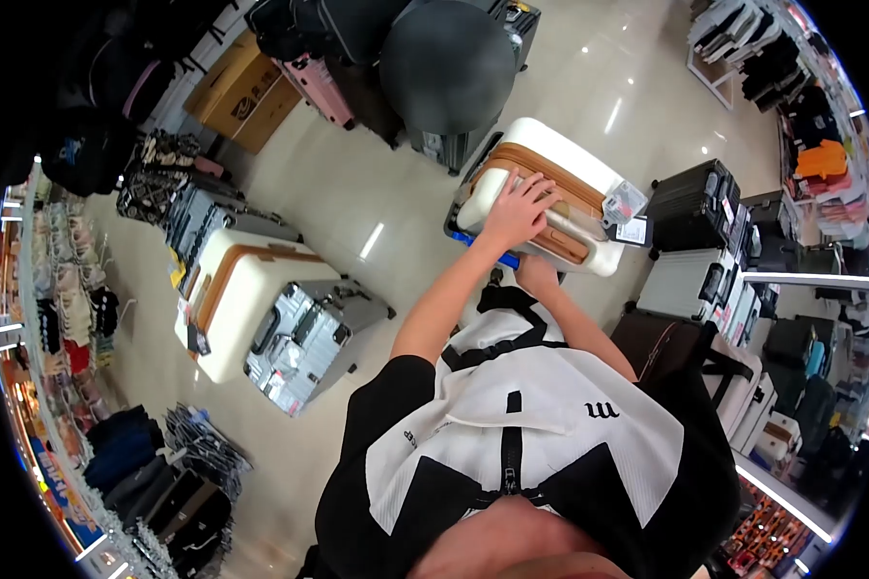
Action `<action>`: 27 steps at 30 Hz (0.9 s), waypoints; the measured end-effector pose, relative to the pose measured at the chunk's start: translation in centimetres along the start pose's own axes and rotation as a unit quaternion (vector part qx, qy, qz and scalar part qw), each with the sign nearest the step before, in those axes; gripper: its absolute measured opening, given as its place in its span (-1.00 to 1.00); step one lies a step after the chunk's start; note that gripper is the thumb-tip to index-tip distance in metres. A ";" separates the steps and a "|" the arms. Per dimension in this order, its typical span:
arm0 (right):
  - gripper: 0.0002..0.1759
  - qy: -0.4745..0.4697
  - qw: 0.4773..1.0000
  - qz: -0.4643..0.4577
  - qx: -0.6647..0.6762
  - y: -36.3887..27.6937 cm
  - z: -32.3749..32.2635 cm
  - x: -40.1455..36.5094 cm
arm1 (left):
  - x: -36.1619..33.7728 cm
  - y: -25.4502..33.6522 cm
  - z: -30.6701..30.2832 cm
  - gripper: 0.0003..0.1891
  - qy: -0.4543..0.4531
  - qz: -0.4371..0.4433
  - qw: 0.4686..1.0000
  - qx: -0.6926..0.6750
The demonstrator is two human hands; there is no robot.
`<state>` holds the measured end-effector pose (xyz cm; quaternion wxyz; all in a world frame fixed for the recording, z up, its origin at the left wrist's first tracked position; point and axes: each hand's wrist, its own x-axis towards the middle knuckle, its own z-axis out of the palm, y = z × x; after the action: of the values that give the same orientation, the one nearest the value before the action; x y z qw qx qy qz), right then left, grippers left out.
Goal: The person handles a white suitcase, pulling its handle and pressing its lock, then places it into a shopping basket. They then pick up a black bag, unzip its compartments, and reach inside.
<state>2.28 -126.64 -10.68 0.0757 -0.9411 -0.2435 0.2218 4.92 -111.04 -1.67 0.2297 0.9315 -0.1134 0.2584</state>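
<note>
A cream suitcase with brown trim (603, 253) lies on its side in front of me, with clear-wrapped parts and tags at its right end. My left hand (521, 207) lies on its brown strip, fingers spread. Close to my body, my right hand (536, 275) is wrapped round a blue bar (509, 260) beside the suitcase. The bar looks like the handle of a cart under the suitcase, most of which is hidden.
On the left stand another cream suitcase (224, 333) and a silver suitcase (304, 333). Black and silver suitcases (690, 207) line the right side. A cardboard box (241, 96) and a pink suitcase (317, 89) stand at the back left. Clothes racks (748, 43) hang at the far right.
</note>
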 end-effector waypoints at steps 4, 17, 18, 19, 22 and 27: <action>-0.72 -0.001 1.000 -0.005 0.020 2.2 -2.9 4.4 | 5.2 -1.3 1.9 -0.59 -0.015 0.005 1.000 -0.006; -0.74 0.024 0.999 -0.013 0.032 11.9 -13.5 20.3 | 24.0 -8.6 12.3 -0.56 -0.067 0.033 0.997 0.026; -0.74 0.026 0.999 -0.010 0.028 12.3 -14.3 21.6 | 25.6 -9.5 13.2 -0.55 -0.070 0.033 0.997 0.028; -0.74 0.029 0.999 -0.009 0.024 12.8 -15.2 22.8 | 27.0 -10.2 14.1 -0.54 -0.070 0.032 0.997 0.031; -0.76 0.025 0.999 0.001 0.021 14.3 -17.3 26.6 | 30.8 -12.2 16.1 -0.54 -0.076 0.039 0.996 0.041; -0.74 0.040 0.999 0.024 0.024 16.5 -20.5 32.9 | 37.5 -15.8 19.8 -0.59 -0.069 0.057 0.995 0.040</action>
<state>44.37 -125.49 -9.15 0.1028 -0.9527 -0.2122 0.1920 50.10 -110.42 -2.55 0.1691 0.9474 -0.1718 0.2108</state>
